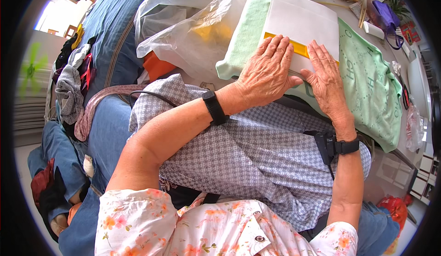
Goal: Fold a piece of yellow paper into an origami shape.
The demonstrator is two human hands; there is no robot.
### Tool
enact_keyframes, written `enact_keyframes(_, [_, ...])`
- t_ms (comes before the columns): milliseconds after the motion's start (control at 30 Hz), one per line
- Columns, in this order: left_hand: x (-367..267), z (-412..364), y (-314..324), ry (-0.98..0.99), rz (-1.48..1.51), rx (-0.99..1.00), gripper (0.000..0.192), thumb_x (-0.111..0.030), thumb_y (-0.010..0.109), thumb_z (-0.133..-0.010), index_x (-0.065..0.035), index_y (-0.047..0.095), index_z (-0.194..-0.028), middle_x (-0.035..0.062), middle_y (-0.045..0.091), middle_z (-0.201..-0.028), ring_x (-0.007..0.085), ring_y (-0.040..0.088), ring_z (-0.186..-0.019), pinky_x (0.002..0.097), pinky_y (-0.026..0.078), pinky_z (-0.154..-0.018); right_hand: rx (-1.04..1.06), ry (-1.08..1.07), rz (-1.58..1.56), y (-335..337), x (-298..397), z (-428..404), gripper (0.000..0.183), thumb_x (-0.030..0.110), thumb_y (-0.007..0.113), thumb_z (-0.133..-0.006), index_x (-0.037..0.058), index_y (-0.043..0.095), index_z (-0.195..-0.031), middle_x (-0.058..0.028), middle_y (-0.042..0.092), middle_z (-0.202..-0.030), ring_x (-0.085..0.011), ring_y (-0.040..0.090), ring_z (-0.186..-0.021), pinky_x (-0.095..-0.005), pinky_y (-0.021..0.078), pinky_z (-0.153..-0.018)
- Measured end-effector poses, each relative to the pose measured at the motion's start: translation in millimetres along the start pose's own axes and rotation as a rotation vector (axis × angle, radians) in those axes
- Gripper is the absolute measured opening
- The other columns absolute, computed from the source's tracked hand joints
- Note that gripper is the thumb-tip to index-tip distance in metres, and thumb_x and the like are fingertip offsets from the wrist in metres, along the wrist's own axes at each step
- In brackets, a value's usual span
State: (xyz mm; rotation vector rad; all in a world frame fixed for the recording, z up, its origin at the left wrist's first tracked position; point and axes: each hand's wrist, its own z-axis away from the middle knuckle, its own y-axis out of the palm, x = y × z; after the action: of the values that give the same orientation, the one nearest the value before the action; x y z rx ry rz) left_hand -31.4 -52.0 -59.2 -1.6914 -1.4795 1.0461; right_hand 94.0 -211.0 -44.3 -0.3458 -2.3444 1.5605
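Note:
My left hand (267, 71) lies palm down, fingers spread slightly, on a white sheet of paper or card (299, 18) with a yellow strip (299, 48) across its lower part. Beside it, my right hand (324, 75) rests flat over the right end of that strip. Neither hand grips anything. The white sheet lies on a light green cloth (246, 32), which shows to the left; green cloth with printed letters and figures (370, 90) spreads to the right and hangs over the table edge. What lies under my palms is hidden.
A clear plastic bag (193, 32) with something yellow inside sits left of the cloth. Blue denim-like fabric (113, 25) and clothes are piled further left. A purple bag (386, 14), a white roll (373, 30) and sticks lie at the right back. Patterned grey cloth (241, 152) covers my lap.

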Motion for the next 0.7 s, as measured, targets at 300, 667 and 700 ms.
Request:
enact_keyframes(300, [-0.2,-1.5,-1.7,-0.027,-0.020,0.027,0.090,-0.066,0.025,-0.093,0.0131,0.040,-0.133,0.0298,0.037,-0.142,0.0399,0.030,-0.137,0.0482,0.018,-0.116,0.021,0.009,-0.001,0.3,-0.6,0.5,0.068,0.050,0.047,-0.091,0.0060,0.040,-0.142,-0.0115,0.039,-0.147,-0.0271,0.033,-0.138,-0.0415,0.0266,-0.115])
enact_keyframes(667, [1.4,-3.3,-2.2,-0.053,-0.086,0.018,0.093,-0.068,0.026,-0.092,0.0142,0.039,-0.133,0.0310,0.038,-0.140,0.0417,0.031,-0.136,0.0494,0.021,-0.115,0.009,0.007,-0.006,-0.5,-0.3,0.5,0.066,0.048,0.048,-0.092,0.0053,0.040,-0.142,-0.0120,0.040,-0.147,-0.0277,0.033,-0.138,-0.0418,0.0272,-0.114])
enact_keyframes(700, [2.0,-3.1,-1.7,-0.052,-0.085,0.019,0.093,-0.068,0.026,-0.092,0.0142,0.039,-0.133,0.0310,0.038,-0.140,0.0417,0.031,-0.136,0.0494,0.021,-0.115,0.008,0.004,-0.012,-0.2,-0.3,0.8,0.066,0.048,0.048,-0.092,0.0052,0.040,-0.142,-0.0121,0.040,-0.146,-0.0277,0.033,-0.138,-0.0419,0.0272,-0.114])
